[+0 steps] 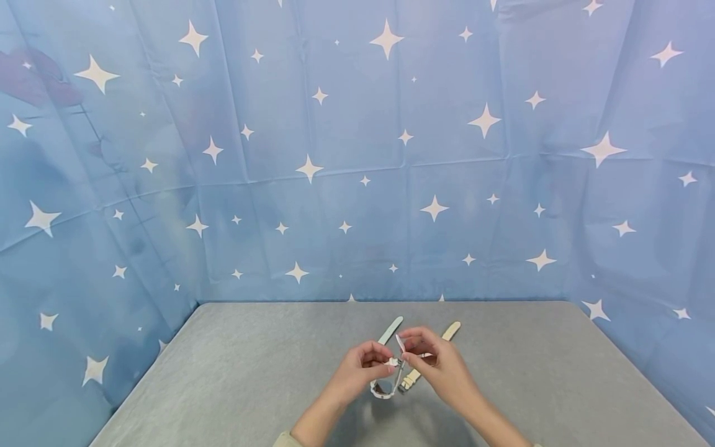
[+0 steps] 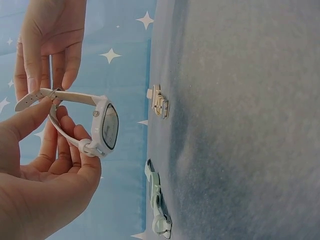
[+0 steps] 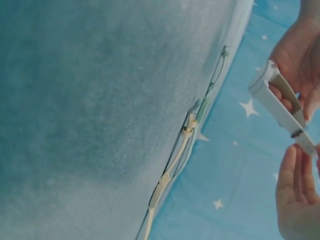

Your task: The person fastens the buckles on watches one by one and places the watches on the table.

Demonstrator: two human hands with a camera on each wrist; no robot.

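Note:
Held up above the table is a white wristwatch (image 2: 106,125), its strap bent into a loop and its strap end passed through the buckle (image 2: 56,93). My left hand (image 1: 357,372) pinches the strap near the buckle with thumb and fingers. With its thumb and fingertips, my right hand (image 1: 438,363) pinches the free strap end (image 2: 31,100). The watch face hangs below both hands in the head view. Behind the hands, a mint green watch (image 2: 156,200) and a cream watch (image 3: 172,162) lie on the table, each partly covered by the hands in the head view.
The grey table (image 1: 251,366) extends to both sides of the hands. A blue curtain (image 1: 357,211) with white stars hangs behind its far edge and along the sides.

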